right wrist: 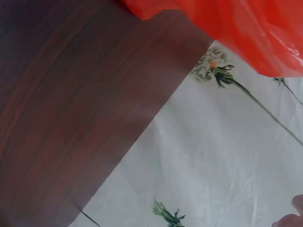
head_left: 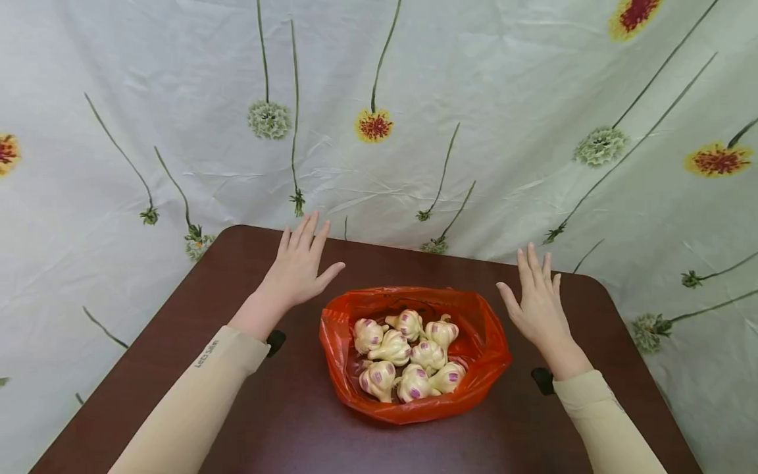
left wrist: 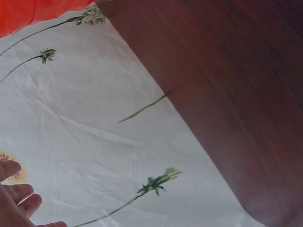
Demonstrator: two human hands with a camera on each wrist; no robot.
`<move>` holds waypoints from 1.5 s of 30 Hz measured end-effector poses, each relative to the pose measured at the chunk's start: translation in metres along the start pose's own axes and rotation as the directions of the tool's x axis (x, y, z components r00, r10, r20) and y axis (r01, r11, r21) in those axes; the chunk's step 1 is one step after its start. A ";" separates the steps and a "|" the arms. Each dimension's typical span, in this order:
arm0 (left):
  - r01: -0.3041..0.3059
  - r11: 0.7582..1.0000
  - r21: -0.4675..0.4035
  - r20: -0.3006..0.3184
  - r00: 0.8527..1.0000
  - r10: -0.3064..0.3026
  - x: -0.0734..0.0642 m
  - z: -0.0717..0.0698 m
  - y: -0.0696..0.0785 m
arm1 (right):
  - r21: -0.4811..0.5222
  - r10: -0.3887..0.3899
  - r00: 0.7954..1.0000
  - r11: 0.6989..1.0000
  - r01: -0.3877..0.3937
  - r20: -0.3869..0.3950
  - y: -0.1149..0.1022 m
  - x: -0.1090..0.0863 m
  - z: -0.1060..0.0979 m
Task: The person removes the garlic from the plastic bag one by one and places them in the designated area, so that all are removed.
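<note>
- Red plastic bag (head_left: 408,413) sits between the hands, slightly nearer the person's body than either palm, its mouth spread wide
- Garlic bulbs (head_left: 428,355) lie inside it, clustered below and between the two thumbs
- Left hand (head_left: 301,268) is stretched out beyond the bag's left side, fingers straight and holding nothing
- Right hand (head_left: 537,306) mirrors it past the other side, fingers extended, thumb towards the bag, also holding nothing
- I see the hands well apart, neither touching the bag nor, as far as I can tell, the table (head_left: 284,408) beneath them
- Watching remotely, I'd advise entering from above, since a wrist brushing the rim could fold the soft plastic
- I'd grip each bulb by its round body, lightly, while the other hand steadies the rim
</note>
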State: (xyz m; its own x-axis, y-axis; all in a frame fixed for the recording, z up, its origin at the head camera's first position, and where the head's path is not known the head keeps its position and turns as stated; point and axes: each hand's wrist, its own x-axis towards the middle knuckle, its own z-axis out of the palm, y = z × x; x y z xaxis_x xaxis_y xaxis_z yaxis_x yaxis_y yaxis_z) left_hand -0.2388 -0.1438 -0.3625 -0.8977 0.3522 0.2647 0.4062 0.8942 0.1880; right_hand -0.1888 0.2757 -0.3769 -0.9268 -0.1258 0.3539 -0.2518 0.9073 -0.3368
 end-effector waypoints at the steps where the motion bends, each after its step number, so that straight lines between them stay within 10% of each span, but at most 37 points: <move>1: -0.005 1.000 0.002 -0.004 1.000 0.005 -0.001 -0.001 0.000 | 0.002 -0.002 1.000 1.000 0.002 0.000 -0.001 -0.001 0.000; 16: -0.152 0.988 0.014 -0.095 0.984 0.153 -0.025 -0.019 0.026 | 0.037 -0.071 0.997 0.997 0.070 0.031 -0.032 -0.014 -0.011; 26: -0.316 0.948 0.023 -0.180 0.932 0.315 -0.043 -0.019 0.046 | 0.067 -0.145 0.989 0.987 0.147 -0.037 -0.047 -0.025 -0.009; 38: -0.399 0.917 0.028 -0.156 0.904 0.398 -0.062 -0.009 0.069 | 0.085 -0.187 0.982 0.979 0.188 -0.017 -0.066 -0.037 -0.001; 45: -0.390 0.921 -0.010 -0.084 0.918 0.388 -0.070 0.002 0.077 | 0.093 -0.202 0.979 0.976 0.199 0.027 -0.077 -0.046 0.007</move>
State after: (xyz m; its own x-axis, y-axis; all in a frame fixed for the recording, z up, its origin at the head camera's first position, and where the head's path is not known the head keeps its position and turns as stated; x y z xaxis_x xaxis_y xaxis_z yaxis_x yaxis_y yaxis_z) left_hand -0.1448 -0.0997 -0.3682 -0.6521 0.6468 0.3955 0.7258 0.6834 0.0790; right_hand -0.1291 0.2085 -0.3733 -0.8638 -0.3173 0.3912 -0.4560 0.8227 -0.3394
